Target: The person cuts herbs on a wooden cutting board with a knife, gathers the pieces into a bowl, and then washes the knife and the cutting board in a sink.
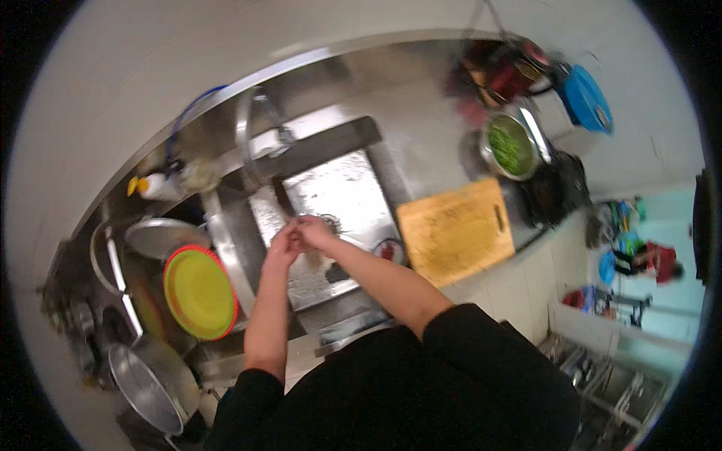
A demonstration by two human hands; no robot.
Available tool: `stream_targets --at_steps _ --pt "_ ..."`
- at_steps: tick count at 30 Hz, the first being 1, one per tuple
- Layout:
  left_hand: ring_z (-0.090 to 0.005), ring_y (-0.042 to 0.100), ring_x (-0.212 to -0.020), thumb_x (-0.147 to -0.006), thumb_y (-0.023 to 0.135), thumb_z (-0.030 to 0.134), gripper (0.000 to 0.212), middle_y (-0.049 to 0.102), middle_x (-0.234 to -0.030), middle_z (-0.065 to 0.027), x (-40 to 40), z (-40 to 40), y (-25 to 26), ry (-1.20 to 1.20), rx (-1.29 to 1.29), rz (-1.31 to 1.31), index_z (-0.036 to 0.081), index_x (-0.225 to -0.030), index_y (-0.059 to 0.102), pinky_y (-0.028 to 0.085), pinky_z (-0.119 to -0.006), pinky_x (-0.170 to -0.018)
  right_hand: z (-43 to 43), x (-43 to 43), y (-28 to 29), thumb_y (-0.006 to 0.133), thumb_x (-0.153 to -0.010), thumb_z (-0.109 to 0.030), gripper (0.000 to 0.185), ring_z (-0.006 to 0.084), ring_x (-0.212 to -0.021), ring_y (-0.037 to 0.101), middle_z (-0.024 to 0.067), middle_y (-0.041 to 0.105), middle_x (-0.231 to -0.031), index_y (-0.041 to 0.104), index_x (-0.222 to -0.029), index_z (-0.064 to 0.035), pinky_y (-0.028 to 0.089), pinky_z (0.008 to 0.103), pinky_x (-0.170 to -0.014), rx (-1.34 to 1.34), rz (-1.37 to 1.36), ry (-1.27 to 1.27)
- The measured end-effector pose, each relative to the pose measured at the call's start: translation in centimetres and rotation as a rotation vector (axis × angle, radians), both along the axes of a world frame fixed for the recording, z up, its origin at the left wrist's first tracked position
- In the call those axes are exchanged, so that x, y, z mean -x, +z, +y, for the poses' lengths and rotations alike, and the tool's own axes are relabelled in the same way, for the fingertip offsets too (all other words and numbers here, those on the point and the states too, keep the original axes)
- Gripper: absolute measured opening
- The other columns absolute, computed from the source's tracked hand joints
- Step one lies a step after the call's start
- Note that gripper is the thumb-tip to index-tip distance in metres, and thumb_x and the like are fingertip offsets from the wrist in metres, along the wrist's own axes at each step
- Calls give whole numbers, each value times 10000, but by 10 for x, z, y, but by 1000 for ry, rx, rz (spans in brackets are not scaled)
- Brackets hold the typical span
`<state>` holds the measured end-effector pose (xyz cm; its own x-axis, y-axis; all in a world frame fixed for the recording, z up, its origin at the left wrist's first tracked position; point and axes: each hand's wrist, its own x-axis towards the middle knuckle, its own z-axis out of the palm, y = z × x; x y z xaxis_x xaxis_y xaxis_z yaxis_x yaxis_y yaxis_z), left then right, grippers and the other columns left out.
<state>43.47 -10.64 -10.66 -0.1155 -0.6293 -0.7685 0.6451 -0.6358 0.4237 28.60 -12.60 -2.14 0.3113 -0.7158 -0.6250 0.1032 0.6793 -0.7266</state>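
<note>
Over a stainless steel sink (344, 180), my left hand (282, 248) and my right hand (315, 231) meet with fingers curled against each other. Motion blur hides whether anything lies between the fingers. Just beyond my right hand is the round drain (330, 224) in the wet sink floor. A metal faucet (243, 135) arches at the back left, above and apart from my hands. Against the sink's right side sits a small round dish (389, 249) with something red in it. A brownish blurred patch shows below my hands; I cannot tell what it is.
Right of the sink lies a wooden cutting board (451, 231); behind it stands a metal bowl (527, 160) of chopped greens (505, 147). A yellow-green basin (200, 293), a metal pot (161, 389) and a white bottle (161, 186) are at left. A person (657, 262) is far right.
</note>
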Motion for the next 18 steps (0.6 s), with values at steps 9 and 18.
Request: stream_targets --at_steps 9,18 --pt "-225 630 -763 -988 538 117 198 639 -888 -122 7 18 -23 144 -68 33 -39 -1094 598 569 -338 -693 27 215 61 537 -922 -115 255 407 -951 653 227 688 -1021 671 -1124 -34 514 473 -864 580 1118 24" --pt "-192 648 -671 -950 586 51 162 649 -851 -114 -3 19 -22 4 -174 169 -71 -1054 607 582 -282 -591 47 496 44 650 -824 -153 371 400 -1139 600 280 646 -1149 628 -1132 52 477 449 -1003 134 1654 306"
